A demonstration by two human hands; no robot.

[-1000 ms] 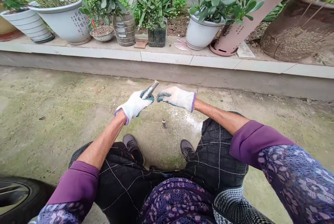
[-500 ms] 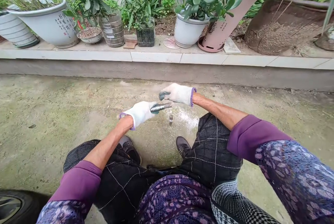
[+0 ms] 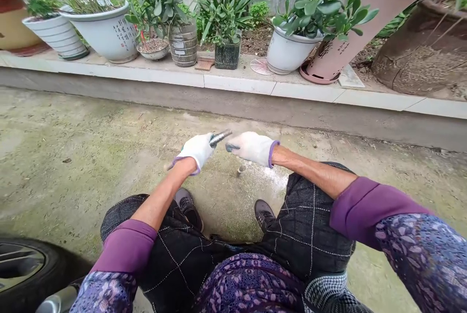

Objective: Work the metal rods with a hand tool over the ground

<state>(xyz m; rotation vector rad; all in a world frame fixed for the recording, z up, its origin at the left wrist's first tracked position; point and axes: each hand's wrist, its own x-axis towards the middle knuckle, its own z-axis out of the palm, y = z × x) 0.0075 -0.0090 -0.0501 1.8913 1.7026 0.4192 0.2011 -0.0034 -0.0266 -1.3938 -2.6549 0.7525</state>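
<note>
My left hand (image 3: 198, 151), in a white glove with dark fingertips, grips a metal rod (image 3: 221, 137). The rod's shiny, ridged-looking part tilts up to the right, and what seems to be its other end pokes out behind the wrist. My right hand (image 3: 251, 147), gloved alike and slightly smeared, hovers just right of the rod's tip, apart from it. Its fingers look curled together; whatever they hold, if anything, is hidden. Below both hands a small short cylinder (image 3: 240, 171) stands on the concrete ground, beside a patch of white powder (image 3: 278, 176).
Potted plants, among them a white pot (image 3: 290, 52) and a tall pink pot (image 3: 330, 55), line a tiled ledge (image 3: 237, 84) ahead. A car wheel (image 3: 22, 264) is at the lower left, near a silver object (image 3: 60, 301). My shoes (image 3: 265, 213) flank the ground below the hands.
The view has turned, so the ledge and pots sit farther right and slope. My right hand has come slightly lower relative to the rod, which points up more steeply. The rod stays in my left hand.
</note>
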